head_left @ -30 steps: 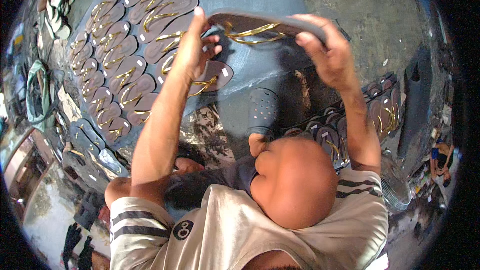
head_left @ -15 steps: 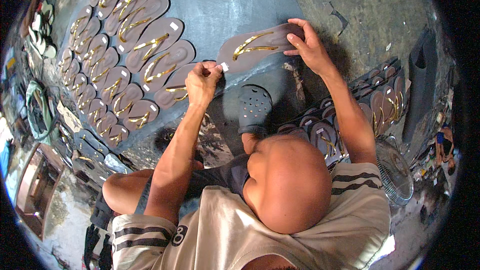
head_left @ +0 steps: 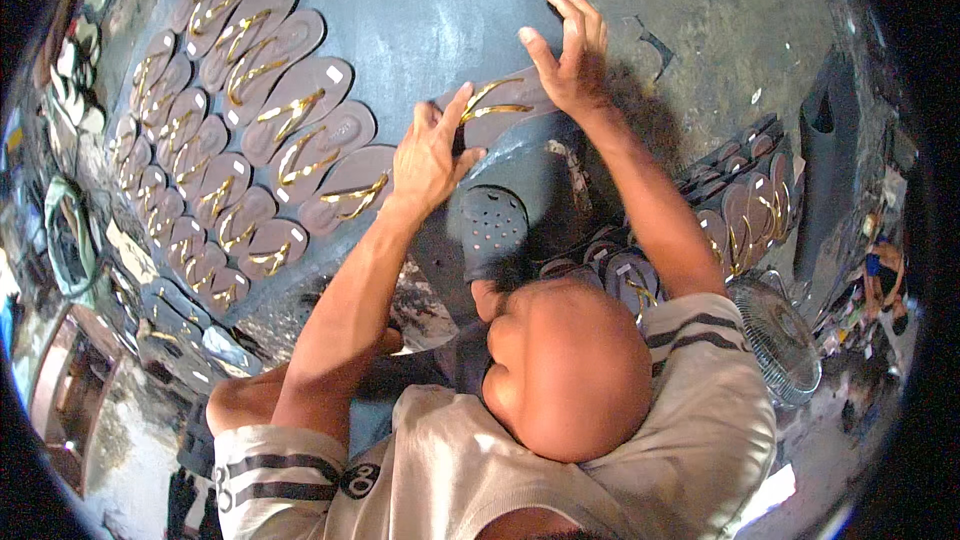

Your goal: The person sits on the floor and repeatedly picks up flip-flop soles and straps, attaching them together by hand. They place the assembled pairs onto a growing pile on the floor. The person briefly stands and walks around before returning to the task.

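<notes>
A brown flip-flop (head_left: 510, 108) with gold straps lies in front of me on a blue-grey sheet. My left hand (head_left: 428, 155) is over its label end, index finger stretched along the sole and thumb apart. That hand hides the end and the white label. Beyond the other end my right hand (head_left: 575, 60) is raised with spread fingers, holding nothing; its wrist covers part of the sole. Just left of my left hand lies another flip-flop (head_left: 345, 190), in overlapping rows of similar ones (head_left: 310, 100), many with white labels.
My foot in a dark perforated clog (head_left: 495, 225) stands just below the sheet (head_left: 420, 10). More flip-flops (head_left: 755, 210) are lined up at the right, near a round fan (head_left: 775, 340). A dark sheet piece (head_left: 825, 160) lies farther right. Another person (head_left: 885, 280) is at the far right edge.
My left hand no longer pinches the white label; its fingers have opened over that end. My right hand has let go of the flip-flop's other end and moved up and away.
</notes>
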